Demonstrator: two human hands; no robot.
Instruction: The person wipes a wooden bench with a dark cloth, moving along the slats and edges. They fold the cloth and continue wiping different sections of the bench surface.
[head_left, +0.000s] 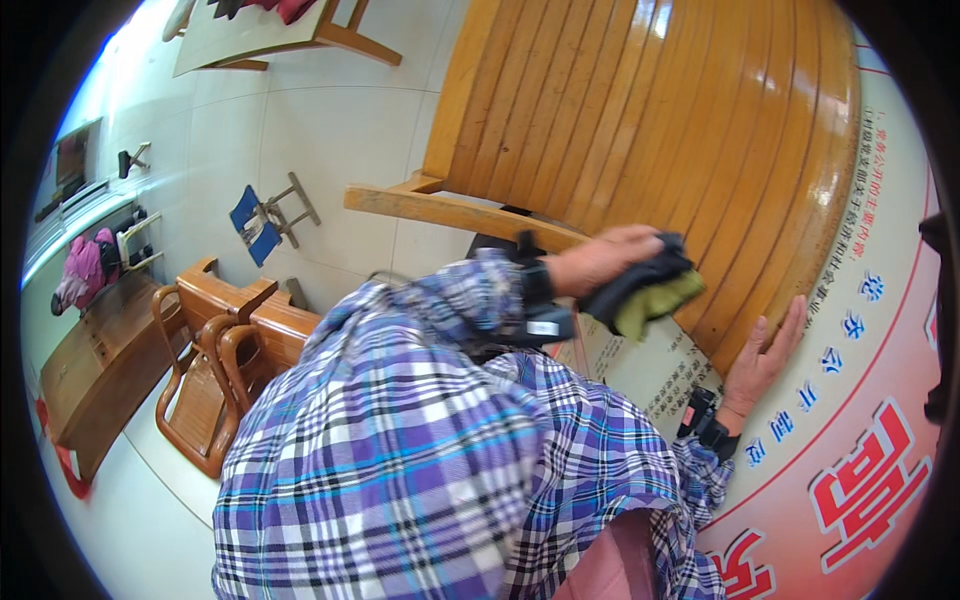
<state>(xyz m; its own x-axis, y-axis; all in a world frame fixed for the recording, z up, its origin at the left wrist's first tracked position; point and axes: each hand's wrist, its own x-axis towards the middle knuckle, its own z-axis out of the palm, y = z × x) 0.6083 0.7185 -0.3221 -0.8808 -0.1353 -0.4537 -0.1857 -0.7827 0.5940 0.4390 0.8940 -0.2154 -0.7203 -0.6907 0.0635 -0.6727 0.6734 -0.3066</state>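
Note:
My left hand (604, 259) grips a bunched dark cloth with a yellow-green cloth (660, 304) folded against it. Both lie against or just above the varnished slats of a wooden bench (637, 127); the exact contact is blurred. My right hand (769, 356) is spread, its fingers apart and nothing in it. It rests at the bench's edge, beside a wall poster (847, 352) that bears printed writing. Each wrist wears a black strapped device, and plaid sleeves cover both arms.
A wooden armrest (465, 217) juts out close to my left forearm. Brown wooden chairs (202, 397) and a curved desk (112, 360) stand to the left. On the tiled floor are a blue folding stool (257, 225) and, farther up, a pale-topped table (247, 37).

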